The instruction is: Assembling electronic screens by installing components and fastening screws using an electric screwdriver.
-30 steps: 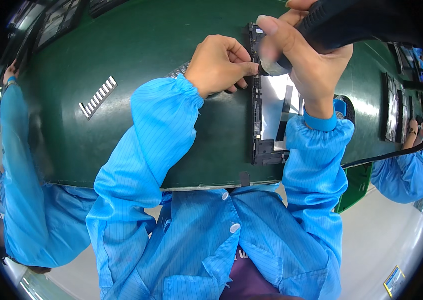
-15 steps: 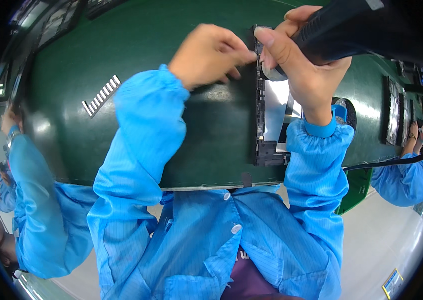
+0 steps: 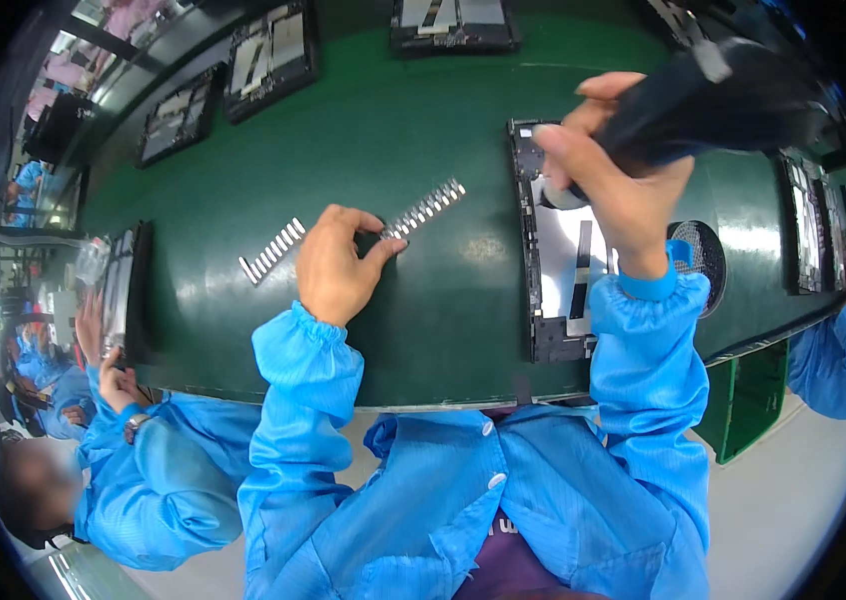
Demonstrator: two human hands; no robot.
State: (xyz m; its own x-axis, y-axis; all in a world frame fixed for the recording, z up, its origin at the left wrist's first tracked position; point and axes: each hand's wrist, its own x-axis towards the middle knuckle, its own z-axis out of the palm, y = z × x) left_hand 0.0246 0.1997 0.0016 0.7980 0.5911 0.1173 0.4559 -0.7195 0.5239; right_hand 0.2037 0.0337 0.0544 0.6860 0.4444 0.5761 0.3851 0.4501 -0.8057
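Panel partly behind tool and sleeve

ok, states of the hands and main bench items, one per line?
left hand: thumb and finger at right strip's lower end, grip unclear
right hand: closed around black tool
black tool: held above open device, contact unclear
open device: lying flat, interior exposed, partly covered
right strip: lying diagonally
left strip: lying diagonally
wristband: worn, right wrist
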